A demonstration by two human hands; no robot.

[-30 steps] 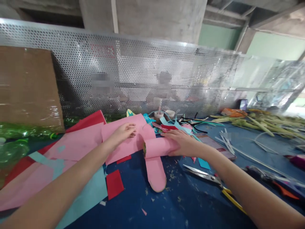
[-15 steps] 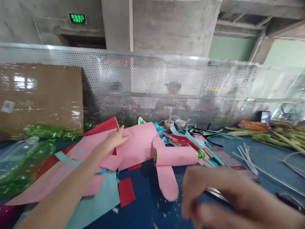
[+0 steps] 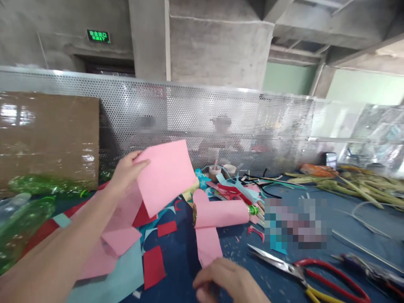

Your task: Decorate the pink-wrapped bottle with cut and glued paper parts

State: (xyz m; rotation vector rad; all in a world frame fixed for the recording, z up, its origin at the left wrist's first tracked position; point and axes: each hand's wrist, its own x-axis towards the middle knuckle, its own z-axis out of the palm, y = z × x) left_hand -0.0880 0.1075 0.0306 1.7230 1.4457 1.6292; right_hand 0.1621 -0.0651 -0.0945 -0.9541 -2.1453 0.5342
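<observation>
My left hand (image 3: 128, 172) pinches the edge of a pink sheet (image 3: 167, 172), raised above the pile between thumb and fingers. Below it, overlapping pink pieces (image 3: 109, 248) lie with red and light-blue sheets. A bottle wrapped in pink (image 3: 222, 213), its green neck to the right, rests across a long pink strip (image 3: 208, 246). Over the strip's near end hovers my right hand (image 3: 229, 280), loosely bent, with a gap between thumb and forefinger and nothing visible held. Scissors (image 3: 299, 271) with red and yellow handles lie open to its right.
Green plastic bottles (image 3: 28, 231) and a cardboard box (image 3: 50, 139) stand at the left. Behind the table runs a perforated metal screen (image 3: 179, 118). Paper scraps and two small cups (image 3: 229, 170) are near its foot. Dried stalks (image 3: 353, 187) and a phone (image 3: 330, 160) sit at the right.
My left hand has lifted the pink sheet off the pile. My right hand has moved left and down toward the strip, and the scissors now show.
</observation>
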